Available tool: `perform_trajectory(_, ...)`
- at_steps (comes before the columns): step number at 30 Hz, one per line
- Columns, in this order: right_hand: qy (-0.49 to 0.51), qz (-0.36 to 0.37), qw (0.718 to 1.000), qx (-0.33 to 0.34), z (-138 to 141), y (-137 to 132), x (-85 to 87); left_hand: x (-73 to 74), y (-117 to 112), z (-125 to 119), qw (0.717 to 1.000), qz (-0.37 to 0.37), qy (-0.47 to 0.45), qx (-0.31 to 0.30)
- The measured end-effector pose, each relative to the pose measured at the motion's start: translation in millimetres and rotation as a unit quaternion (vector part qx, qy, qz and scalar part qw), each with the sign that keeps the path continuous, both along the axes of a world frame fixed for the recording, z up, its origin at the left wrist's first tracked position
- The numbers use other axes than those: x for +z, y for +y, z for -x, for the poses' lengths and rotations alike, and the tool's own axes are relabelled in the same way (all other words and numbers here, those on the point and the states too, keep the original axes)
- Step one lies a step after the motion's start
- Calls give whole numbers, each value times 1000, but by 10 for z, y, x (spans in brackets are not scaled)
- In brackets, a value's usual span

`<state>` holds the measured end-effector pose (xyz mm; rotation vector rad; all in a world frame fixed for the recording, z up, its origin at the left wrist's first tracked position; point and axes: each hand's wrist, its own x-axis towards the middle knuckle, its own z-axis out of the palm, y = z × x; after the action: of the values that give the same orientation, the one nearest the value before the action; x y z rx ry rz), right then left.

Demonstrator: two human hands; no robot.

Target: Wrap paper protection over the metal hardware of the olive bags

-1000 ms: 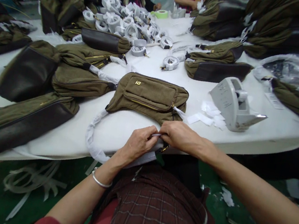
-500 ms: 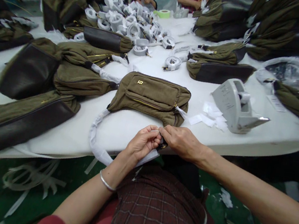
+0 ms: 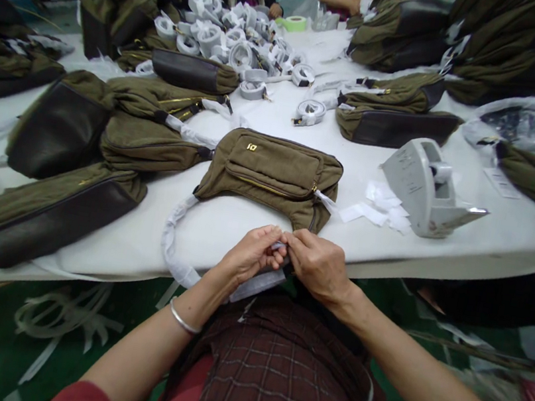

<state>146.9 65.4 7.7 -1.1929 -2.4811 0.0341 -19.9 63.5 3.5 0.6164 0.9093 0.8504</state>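
An olive waist bag (image 3: 273, 161) with gold zips lies flat in front of me. Its strap (image 3: 173, 230), wrapped in white paper, loops off the left end and round to my hands. At the bag's lower right corner, by the table edge, my fingertips meet. My left hand (image 3: 257, 252) is closed in a pinch, with a bit of white wrapping (image 3: 279, 246) showing between its fingers. Closed beside it, my right hand (image 3: 316, 261) pinches at the strap's end, which the fingers mostly hide.
A grey tape dispenser (image 3: 425, 184) stands right of the bag beside white paper slips (image 3: 380, 207). More olive bags (image 3: 49, 215) lie at left. Coiled wrapped straps (image 3: 241, 56) are heaped behind. Two people sit across the table (image 3: 281, 112).
My right hand has turned and its fingers have curled in more, covering the dark strap end and gold clasp seen before. A person across the table has moved a hand.
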Motion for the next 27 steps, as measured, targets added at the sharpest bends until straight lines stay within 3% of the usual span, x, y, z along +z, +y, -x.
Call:
perform_trajectory(5,76,109,989,59,-183,95,10,34,-11,-3,981,-106,154,-61)
perform_trajectory(7,127,166,973,94,-266,186,77,79,-32,8,951,-172,241,-85)
perform_trajectory(9,140,194,965,108,-318,279,166,128,-51,17,905,-249,333,-95)
perform_trajectory(11,105,204,966,118,-329,355,251,163,-67,19,856,-312,401,-96)
perform_trajectory(15,6,229,963,143,-269,437,347,160,-97,25,789,-376,472,-117)
perform_trajectory(21,-137,192,966,108,-120,418,354,145,-69,34,695,-387,587,-151)
perform_trajectory(24,-177,158,967,97,-68,379,307,160,-18,18,689,-385,593,-158)
perform_trajectory(25,-164,157,969,102,-70,367,291,161,-5,15,703,-376,584,-150)
perform_trajectory(27,-85,172,974,121,-122,351,279,153,9,17,763,-332,538,-133)
